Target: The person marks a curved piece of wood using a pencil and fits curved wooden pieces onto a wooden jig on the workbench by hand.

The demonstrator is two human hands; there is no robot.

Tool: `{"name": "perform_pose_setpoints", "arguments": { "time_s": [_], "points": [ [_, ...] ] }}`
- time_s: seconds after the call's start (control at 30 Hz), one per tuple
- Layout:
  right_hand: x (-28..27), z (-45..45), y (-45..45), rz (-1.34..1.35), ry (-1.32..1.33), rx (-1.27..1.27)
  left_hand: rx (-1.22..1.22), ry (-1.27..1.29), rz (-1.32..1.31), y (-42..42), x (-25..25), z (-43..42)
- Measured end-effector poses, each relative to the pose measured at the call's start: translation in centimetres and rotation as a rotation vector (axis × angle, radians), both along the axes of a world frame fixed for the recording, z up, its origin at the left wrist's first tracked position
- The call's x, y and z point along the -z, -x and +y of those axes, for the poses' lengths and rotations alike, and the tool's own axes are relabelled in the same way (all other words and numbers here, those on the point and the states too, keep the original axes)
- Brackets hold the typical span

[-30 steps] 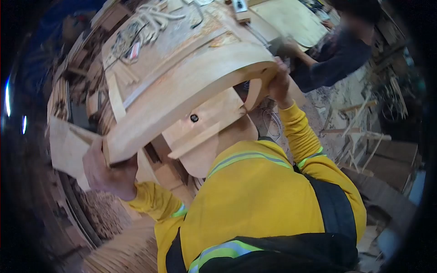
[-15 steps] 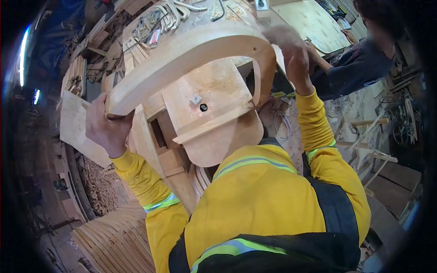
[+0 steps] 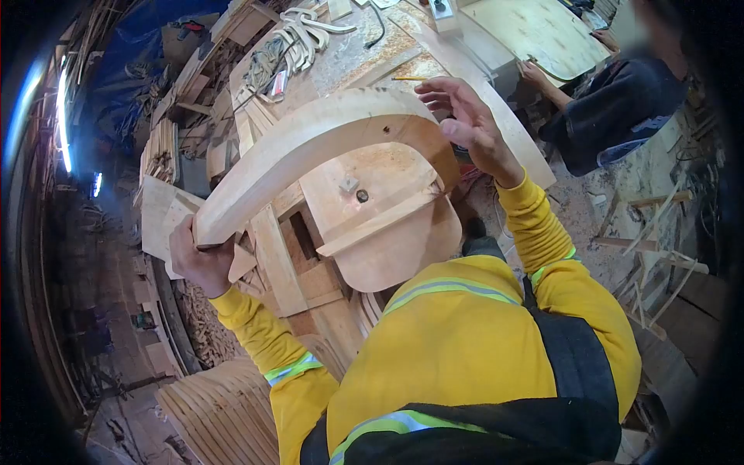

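Observation:
A thick curved wooden piece (image 3: 287, 151) arches above the workbench. Its lower left end is held by my left hand (image 3: 203, 260), whose fingers wrap round it. My right hand (image 3: 469, 128) is raised beside the piece's right end with fingers apart, and it holds nothing. Beneath the arch lies a rounded wooden board (image 3: 395, 248) with a dark round hole (image 3: 362, 196) and a small block (image 3: 349, 184) next to it. A straight wooden strip (image 3: 380, 223) crosses the board.
A pencil (image 3: 408, 78) and bundled cords (image 3: 266, 66) lie on the sawdust-covered bench (image 3: 341, 66). At the upper right a co-worker (image 3: 612, 112) touches a pale panel (image 3: 535, 35). Curved slats (image 3: 221, 403) are stacked at lower left; wooden frames (image 3: 655, 248) stand at right.
My right hand has let go of the curved piece and opened. The piece has turned, with its right end now further back from me. My left hand still holds its end.

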State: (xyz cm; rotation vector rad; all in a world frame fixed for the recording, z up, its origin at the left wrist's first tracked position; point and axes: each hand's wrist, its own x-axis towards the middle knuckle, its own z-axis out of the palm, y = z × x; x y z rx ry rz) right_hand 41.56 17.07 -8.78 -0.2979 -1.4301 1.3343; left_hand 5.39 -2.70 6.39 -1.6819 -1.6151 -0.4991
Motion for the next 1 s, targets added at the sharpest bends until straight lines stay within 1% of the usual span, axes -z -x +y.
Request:
{"name": "perform_pose_setpoints", "arguments": {
  "time_s": [0.1,0.17,0.23,0.3,0.33,0.4,0.43,0.5,0.53,0.6,0.63,0.67,0.7,0.73,0.77,0.8,0.83,0.87,0.9,0.93,0.97,1.0],
  "points": [
    [-1.7,-0.2,-0.7,-0.124,-0.105,0.028,-0.05,0.013,0.008,-0.1,0.2,-0.5],
    [-4.8,0.3,-0.8,-0.258,-0.361,0.121,-0.073,0.019,0.041,-0.4,0.0,-0.6],
    [-9.6,0.4,0.5,-0.327,-0.718,0.243,-0.057,0.016,0.07,-0.3,0.0,-1.0],
    [-14.0,-2.3,4.0,-0.41,-0.877,0.471,0.001,-0.011,0.094,0.0,0.2,-1.0],
    [-14.9,-3.4,5.8,-0.455,-0.943,0.432,0.015,-0.002,0.082,0.1,0.2,-1.1],
    [-16.4,-5.3,8.9,-0.54,-1.107,0.356,-0.056,0.035,0.039,0.5,0.6,-1.5],
    [-16.7,-5.9,10.5,-0.69,-1.119,0.248,-0.091,0.04,0.016,0.6,0.6,-1.7],
    [-16.7,-6.3,13.4,-0.994,-1.13,0.036,-0.093,-0.065,0.186,-0.8,-0.3,-1.8],
    [-16.2,-5.7,14.3,-0.918,-1.178,0.103,-0.089,-0.118,0.27,-1.3,-0.3,-2.1],
    [-15.3,-4.0,14.9,-0.765,-1.274,0.234,-0.083,-0.232,0.13,-0.4,2.3,-3.8],
    [-16.5,-4.3,14.4,-0.942,-1.174,0.105,-0.082,-0.29,0.057,0.1,4.5,-4.8],
    [-19.0,-4.7,13.6,-1.114,-1.062,-0.022,-0.069,-0.349,-0.148,0.9,8.1,-5.9],
    [-20.4,-5.4,13.3,-1.205,-1.006,-0.084,-0.075,-0.485,-0.52,1.2,12.9,-6.5],
    [-21.8,-6.1,13.1,-1.297,-0.949,-0.141,-0.221,-0.504,-0.751,2.1,18.8,-7.6],
    [-22.5,-6.9,13.1,-1.315,-0.956,-0.134,-0.143,-0.541,-1.197,-0.9,20.6,-7.0],
    [-22.1,-7.2,13.6,-1.294,-1.002,-0.1,-0.248,-0.382,-1.536,0.3,26.6,-7.8],
    [-21.7,-7.5,14.1,-1.273,-1.046,-0.063,-0.201,-0.219,-1.913,2.2,34.4,-9.1],
    [-20.3,-6.9,15.3,-1.209,-1.134,0.006,-0.139,-0.023,-2.276,3.5,39.7,-10.0],
    [-19.7,-6.8,16.1,-1.144,-1.218,0.082,-0.189,-0.031,-2.488,2.9,40.7,-9.8],
    [-21.9,-7.1,16.2,-1.237,-1.119,-0.09,-0.244,-0.032,-2.7,1.4,41.4,-9.4],
    [-26.0,-7.6,16.0,-1.318,-1.012,-0.262,-0.309,-0.035,-2.91,0.1,41.9,-8.7],
    [-27.1,-8.1,15.8,-1.296,-1.002,-0.241,-0.373,-0.121,-2.963,-0.8,40.9,-7.9]
  ]
}}
